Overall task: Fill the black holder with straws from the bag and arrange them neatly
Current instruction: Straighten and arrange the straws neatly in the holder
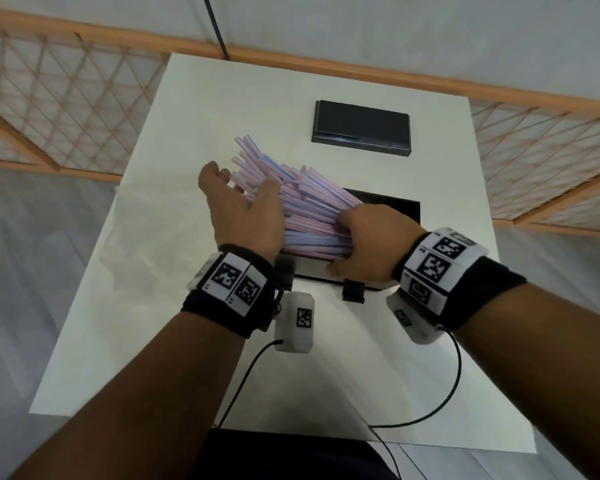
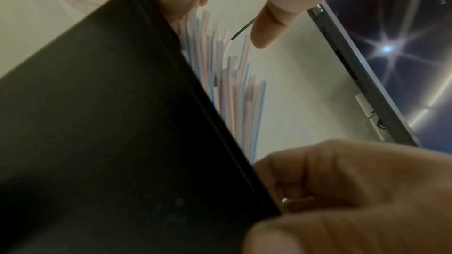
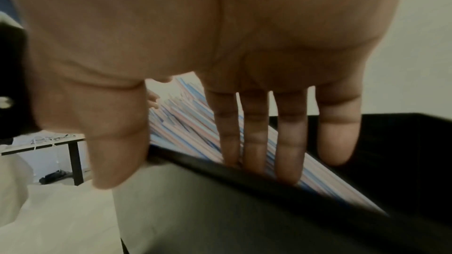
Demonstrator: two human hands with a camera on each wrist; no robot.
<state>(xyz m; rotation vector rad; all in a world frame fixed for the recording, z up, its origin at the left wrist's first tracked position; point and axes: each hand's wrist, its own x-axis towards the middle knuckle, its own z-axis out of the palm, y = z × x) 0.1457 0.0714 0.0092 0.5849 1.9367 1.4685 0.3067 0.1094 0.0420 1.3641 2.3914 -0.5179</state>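
Straws, head view: thin pink, white and blue plastic straws (image 1: 302, 206) lie as a slanted sheaf at frame centre, lower ends inside the open black rectangular holder (image 1: 400, 209), upper ends fanned toward the upper left above the white tabletop (image 1: 136, 271).
Left hand, head view: left hand (image 1: 246, 206) sits left of centre, spread wide with fingers straight, laid against the left side of the fanned straw ends.
Right hand, head view: right hand (image 1: 368, 240) is right of centre over the holder's near edge; its fingers reach into the sheaf and are mostly hidden there.
Lid, head view: flat black rectangular lid (image 1: 361, 128) lies in the upper middle, well apart from the holder.
Bag, head view: crumpled clear plastic bag (image 1: 146, 237) lies flat at centre left on the table.
Left wrist view: holder wall (image 2: 110, 123) fills the left half; straws (image 2: 234, 88) rise beside it at centre; a straight fingertip (image 2: 264, 30) points down at the top, and curled fingers of another hand (image 2: 342, 190) show at lower right. A laptop screen (image 2: 403, 55) stands at the right edge.
Right wrist view: right hand (image 3: 195, 36) fills the upper frame, fingers (image 3: 254, 132) straight and pressed on the straws (image 3: 183, 123) inside the holder (image 3: 403, 161), thumb outside the rim at lower left; it holds nothing.
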